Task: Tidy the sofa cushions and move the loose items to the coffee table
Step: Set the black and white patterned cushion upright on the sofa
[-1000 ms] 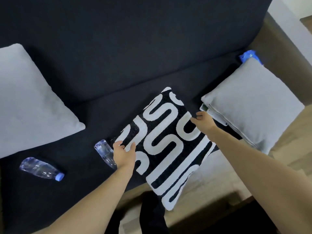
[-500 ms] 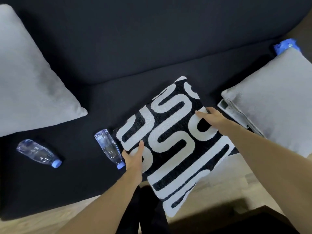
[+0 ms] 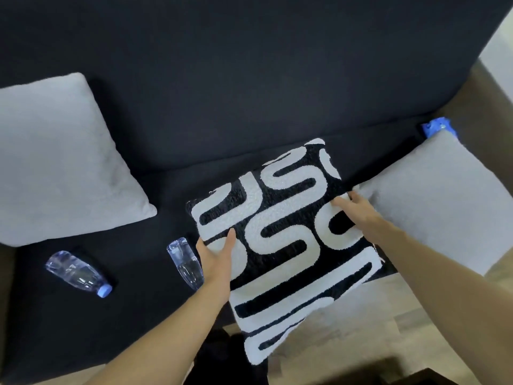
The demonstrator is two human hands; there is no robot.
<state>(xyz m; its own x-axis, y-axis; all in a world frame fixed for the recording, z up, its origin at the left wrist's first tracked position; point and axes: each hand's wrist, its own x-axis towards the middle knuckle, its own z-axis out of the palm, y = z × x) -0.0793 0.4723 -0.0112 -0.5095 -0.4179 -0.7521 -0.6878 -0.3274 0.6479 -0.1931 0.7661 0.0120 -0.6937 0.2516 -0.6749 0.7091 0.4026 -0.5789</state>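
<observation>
A black-and-white patterned cushion (image 3: 280, 240) is held over the front edge of the dark sofa seat (image 3: 155, 273). My left hand (image 3: 215, 257) grips its left edge, thumb on top. My right hand (image 3: 358, 209) grips its right edge. One grey cushion (image 3: 58, 162) leans at the left of the sofa, another grey cushion (image 3: 438, 207) lies at the right. Two clear plastic bottles lie on the seat: a bottle with a blue cap (image 3: 77, 273) at the left and a second bottle (image 3: 185, 262) just beside my left hand.
A blue object (image 3: 436, 126) pokes out behind the right grey cushion. The sofa back (image 3: 249, 79) fills the top of the view. Wooden floor (image 3: 347, 323) shows below the seat, with a dark table corner (image 3: 433, 377) at the bottom right.
Both hands keep their grip on the patterned cushion, which has turned slightly and shifted right toward the grey cushion. The remote-like item seen by the right cushion is now hidden.
</observation>
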